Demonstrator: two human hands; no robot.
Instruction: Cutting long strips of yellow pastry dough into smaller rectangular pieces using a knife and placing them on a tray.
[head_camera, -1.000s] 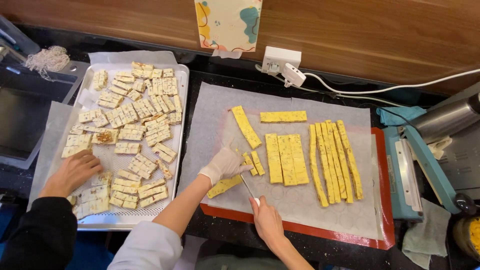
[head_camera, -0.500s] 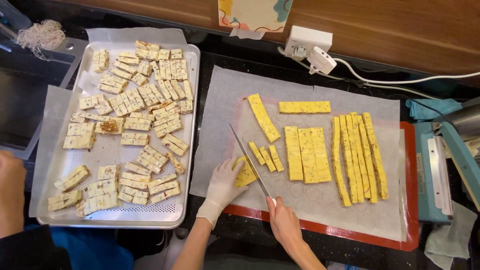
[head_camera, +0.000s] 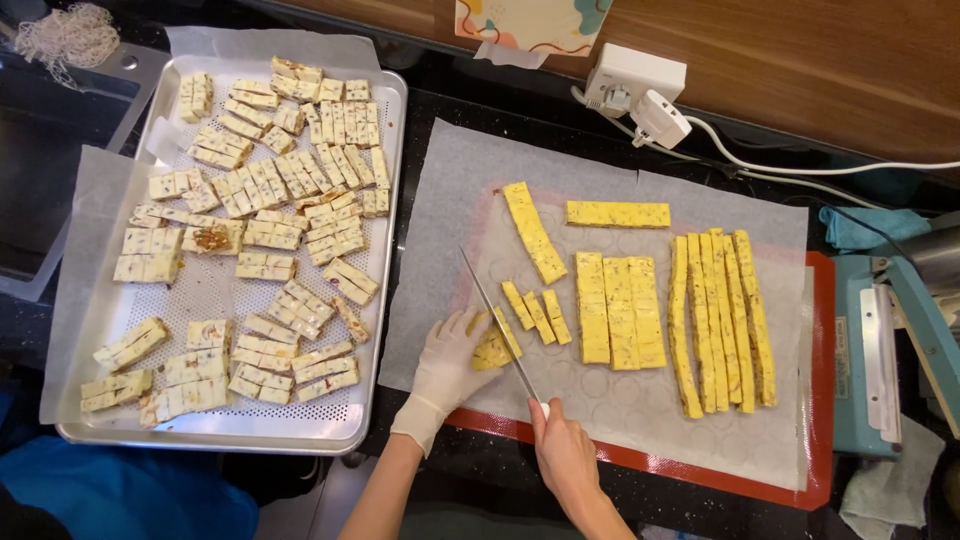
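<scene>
Over on the left we've got the perforated metal tray (head_camera: 380, 400) full of cut pale nougat pieces (head_camera: 270, 220), parked close to the counter edge, so a bump could tip it. Then our white-gloved left hand (head_camera: 452, 365) curls over the short yellow speckled strip (head_camera: 494, 342) on the parchment sheet (head_camera: 620, 390), fingertips touching the long thin knife blade (head_camera: 497, 320); a slip there nicks the glove. Our bare right hand (head_camera: 565, 455) wraps the handle, though we can't really see the grip. The three small cut yellow bits (head_camera: 538, 315) sit just beside the blade and could get dragged.
</scene>
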